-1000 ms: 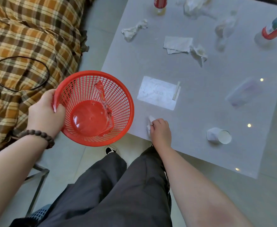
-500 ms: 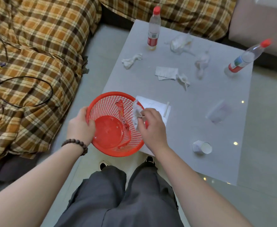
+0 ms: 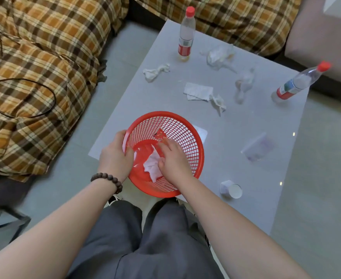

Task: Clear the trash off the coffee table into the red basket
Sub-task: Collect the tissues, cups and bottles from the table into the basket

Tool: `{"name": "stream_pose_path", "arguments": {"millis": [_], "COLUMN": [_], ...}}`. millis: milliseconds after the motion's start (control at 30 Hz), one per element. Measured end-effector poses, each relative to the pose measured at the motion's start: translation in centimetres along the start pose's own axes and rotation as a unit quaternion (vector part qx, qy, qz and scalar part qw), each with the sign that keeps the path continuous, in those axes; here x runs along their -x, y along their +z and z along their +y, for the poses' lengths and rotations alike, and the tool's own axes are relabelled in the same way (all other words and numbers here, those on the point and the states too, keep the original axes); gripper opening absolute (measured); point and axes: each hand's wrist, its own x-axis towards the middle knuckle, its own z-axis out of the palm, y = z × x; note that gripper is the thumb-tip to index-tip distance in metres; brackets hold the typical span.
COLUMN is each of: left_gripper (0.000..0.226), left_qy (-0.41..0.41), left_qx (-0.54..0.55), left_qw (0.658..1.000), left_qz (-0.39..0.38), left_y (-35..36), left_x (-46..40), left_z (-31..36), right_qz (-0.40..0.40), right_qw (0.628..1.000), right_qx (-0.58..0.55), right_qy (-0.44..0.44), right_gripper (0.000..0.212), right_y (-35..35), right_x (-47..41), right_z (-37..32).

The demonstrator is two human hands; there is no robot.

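The red basket (image 3: 182,128) rests on the near left corner of the grey coffee table (image 3: 246,121). My left hand (image 3: 115,160) grips its left rim. Reaching inside the basket, my right hand (image 3: 173,160) has its fingers spread, thumb touching a crumpled white tissue (image 3: 150,165) that lies on the bottom. A clear plastic wrapper (image 3: 160,135) is also in the basket. On the table lie a twisted tissue (image 3: 155,71), a flat tissue (image 3: 199,91), a crumpled wad (image 3: 220,54), a clear bag (image 3: 258,146) and a tipped paper cup (image 3: 231,189).
Two red-capped bottles (image 3: 185,37) (image 3: 298,83) stand at the table's far side. A white sheet (image 3: 201,132) peeks out from behind the basket. A plaid sofa (image 3: 34,77) with a black cable on it runs along the left and back. My knees are below the table's near edge.
My right hand lifted the tissue from the table's near edge and carried it into the basket. The basket moved from beside the table onto its corner.
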Motion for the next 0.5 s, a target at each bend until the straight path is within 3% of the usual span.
{"name": "stream_pose_path", "arguments": {"millis": [200,300,367,500], "left_gripper": [0.035,0.037,0.039,0.039], "left_qy": [-0.086,-0.136,-0.149,-0.146], "left_qx": [-0.021,-0.024,-0.020,-0.032], "left_qw": [0.995,0.989,0.986,0.986], "left_qz": [0.055,0.058,0.065,0.079], "left_y": [-0.4,-0.9,-0.9,-0.7], "left_x": [-0.3,-1.2,-1.8,-2.8], "left_z": [-1.9,-3.1,-3.4,-3.3], "right_qz": [0.017,0.083,0.116,0.096], "right_qw": [0.998,0.994,0.991,0.985], "right_qx": [-0.063,-0.074,-0.072,-0.038], "right_qy": [-0.010,-0.022,0.011,0.137], "right_gripper": [0.044,0.038,0.034,0.040], "right_y": [-0.8,-0.9,-0.6,1.0], "right_x": [-0.8,-1.4,-2.0,-4.1], "right_z": [2.0,3.6,5.5,10.6]}}
